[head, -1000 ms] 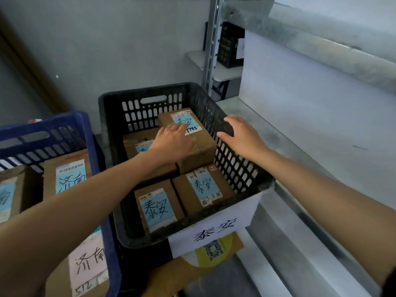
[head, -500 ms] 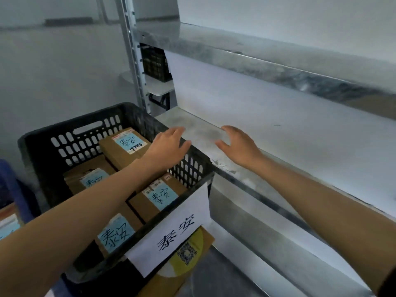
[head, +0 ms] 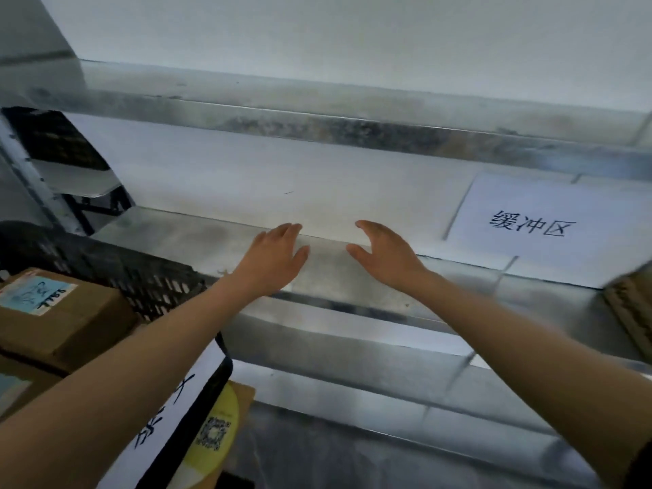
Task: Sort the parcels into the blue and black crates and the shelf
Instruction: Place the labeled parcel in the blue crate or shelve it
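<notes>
1. Head view: the metal shelf runs across the middle. Its lower deck is grey and scuffed, and an upper deck of the same shelf spans above it.
2. The left hand reaches out over the shelf's lower deck, near its front edge. Its fingers are straight and loosely together, the thumb is spread aside, and it holds nothing.
3. The right hand is over the same deck, near the left hand but apart from it. Its fingers are relaxed and slightly bent, the thumb is out, and it holds nothing. Whether either palm touches the shelf cannot be told.
4. A white paper sign with three black characters lies flat against the shelf's back wall, right of both hands.
5. The black crate stands left of the shelf, its mesh wall close to the shelf's front edge. A white label hangs on the crate's front.
6. A parcel, a brown carton with a blurred blue sticker, lies in the crate, left of the shelf.
7. A cardboard piece with a yellow disc and a QR code sits under the crate, at the shelf's foot.
8. A brown corrugated edge shows at the shelf's right end, too blurred to identify.
</notes>
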